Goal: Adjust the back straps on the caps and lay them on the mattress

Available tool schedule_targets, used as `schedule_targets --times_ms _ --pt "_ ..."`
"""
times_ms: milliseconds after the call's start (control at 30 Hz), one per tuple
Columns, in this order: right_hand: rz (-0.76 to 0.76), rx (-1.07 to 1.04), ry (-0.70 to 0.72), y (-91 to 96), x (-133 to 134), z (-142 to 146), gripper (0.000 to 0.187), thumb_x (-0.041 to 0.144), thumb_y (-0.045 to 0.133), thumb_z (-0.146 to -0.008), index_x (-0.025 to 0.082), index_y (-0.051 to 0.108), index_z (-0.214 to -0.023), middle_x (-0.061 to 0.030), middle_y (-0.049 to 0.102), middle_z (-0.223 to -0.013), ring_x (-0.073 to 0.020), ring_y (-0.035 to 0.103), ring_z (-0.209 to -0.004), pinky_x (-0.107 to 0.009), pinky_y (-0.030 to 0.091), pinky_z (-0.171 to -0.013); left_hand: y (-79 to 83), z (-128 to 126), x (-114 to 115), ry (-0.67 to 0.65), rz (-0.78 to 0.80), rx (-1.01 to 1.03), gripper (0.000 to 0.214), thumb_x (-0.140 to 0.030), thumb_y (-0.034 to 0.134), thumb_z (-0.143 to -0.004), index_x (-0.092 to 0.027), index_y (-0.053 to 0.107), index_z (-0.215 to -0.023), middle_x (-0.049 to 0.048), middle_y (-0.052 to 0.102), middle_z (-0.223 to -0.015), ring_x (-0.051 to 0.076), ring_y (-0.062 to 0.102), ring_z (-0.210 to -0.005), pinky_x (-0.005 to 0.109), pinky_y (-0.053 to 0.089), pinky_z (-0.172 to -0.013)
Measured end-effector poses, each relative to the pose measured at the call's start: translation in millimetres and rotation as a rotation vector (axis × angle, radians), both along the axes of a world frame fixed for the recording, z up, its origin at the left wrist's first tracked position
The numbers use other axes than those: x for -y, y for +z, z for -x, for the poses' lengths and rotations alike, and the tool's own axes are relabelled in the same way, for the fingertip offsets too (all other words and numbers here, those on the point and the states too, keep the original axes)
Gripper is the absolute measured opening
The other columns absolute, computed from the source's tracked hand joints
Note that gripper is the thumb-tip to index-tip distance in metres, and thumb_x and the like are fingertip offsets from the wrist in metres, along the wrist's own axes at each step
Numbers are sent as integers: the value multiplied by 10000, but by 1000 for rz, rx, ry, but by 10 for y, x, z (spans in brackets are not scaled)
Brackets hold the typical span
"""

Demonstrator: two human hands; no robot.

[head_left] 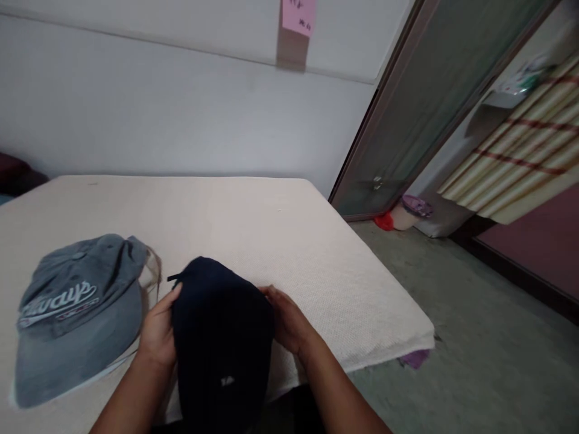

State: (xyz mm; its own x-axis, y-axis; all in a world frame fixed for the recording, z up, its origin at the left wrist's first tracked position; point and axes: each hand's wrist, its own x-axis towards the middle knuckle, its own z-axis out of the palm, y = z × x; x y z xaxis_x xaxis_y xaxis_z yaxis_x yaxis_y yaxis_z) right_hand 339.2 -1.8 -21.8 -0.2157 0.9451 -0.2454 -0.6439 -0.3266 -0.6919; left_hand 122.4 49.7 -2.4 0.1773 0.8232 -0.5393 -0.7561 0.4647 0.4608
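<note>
A dark navy baseball cap is held between my two hands over the near edge of a bed-like surface. My left hand grips its left side, thumb near a thin dark strap end at the top. On the other side my right hand is closed on the cap's edge, its fingertips partly hidden behind the fabric. A small pale mark shows low on the dark cloth. To the left lies a grey-blue cap with white lettering, its brim towards me, and something beige partly under it.
The cream cover ends at a right edge above a grey floor. A white wall panel with a pink note stands behind. At the right are a glass door, a small bin and a striped curtain.
</note>
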Motion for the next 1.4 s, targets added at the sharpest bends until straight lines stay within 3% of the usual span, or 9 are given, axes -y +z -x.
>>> schedule_targets --times_ms 167,300,533,767,967,1100,1200,1300,1400 --pt "-100 -41 169 26 111 40 418 377 698 -728 155 623 -1074 -84 646 -1025 -198 593 -928 -372 399 -888 31 188 -201 180 -87 80 403 -163 284 -901 -157 638 -1092 69 748 -699 214 714 -640 395 541 -815" --pt "-46 -97 299 -29 164 0 488 211 754 -650 141 608 -1111 -79 655 -1036 -190 609 -922 -359 407 -888 45 224 -272 243 -48 58 404 -207 302 -899 -187 592 -1180 34 751 -729 195 714 -653 389 538 -816" --pt "39 -229 72 -114 187 -105 383 120 727 -645 160 619 -1011 -18 663 -890 -137 618 -794 -278 455 -765 -16 150 -318 288 -81 68 402 -211 296 -919 -200 583 -1200 34 752 -727 184 711 -619 361 553 -791" --pt "67 -213 172 -210 260 -22 396 194 762 -630 151 618 -996 16 610 -703 -81 526 -506 -186 354 -436 -31 191 -269 225 -170 121 384 -268 297 -943 -257 539 -1240 -13 758 -774 187 714 -660 340 570 -756" --pt "16 -126 -132 -150 144 -214 305 206 747 -664 156 643 -947 -25 661 -804 -116 601 -645 -202 435 -537 -29 -52 -313 182 -112 146 341 -266 374 -924 -164 533 -1208 84 747 -791 204 716 -683 288 595 -639" --pt "-103 -63 -279 -29 -54 -617 314 194 715 -695 169 642 -1000 -68 688 -956 -165 642 -823 -280 496 -729 -25 -250 -267 39 -20 226 517 -335 454 -888 -77 367 -1328 214 668 -1056 282 665 -958 395 582 -753" --pt "-186 -30 -437 98 -281 -1002 283 160 698 -699 199 644 -974 -47 688 -1018 -146 642 -882 -281 491 -802 -51 -293 -244 -6 -41 283 501 -296 446 -895 -63 352 -1328 232 641 -1098 270 646 -1001 364 583 -762" --pt "-253 84 -561 193 -581 -1427 271 160 666 -712 204 639 -977 -34 684 -996 -137 638 -839 -261 517 -704 -79 -284 -248 -48 -30 304 389 -272 387 -920 -78 431 -1253 185 689 -959 218 700 -797 299 604 -623" --pt "-128 199 -786 141 -861 -1837 191 134 628 -712 183 631 -896 -17 674 -871 -94 604 -652 -195 490 -539 -82 -289 -252 -68 -20 307 304 -253 357 -928 -87 495 -1142 146 698 -848 178 692 -659 259 595 -548"
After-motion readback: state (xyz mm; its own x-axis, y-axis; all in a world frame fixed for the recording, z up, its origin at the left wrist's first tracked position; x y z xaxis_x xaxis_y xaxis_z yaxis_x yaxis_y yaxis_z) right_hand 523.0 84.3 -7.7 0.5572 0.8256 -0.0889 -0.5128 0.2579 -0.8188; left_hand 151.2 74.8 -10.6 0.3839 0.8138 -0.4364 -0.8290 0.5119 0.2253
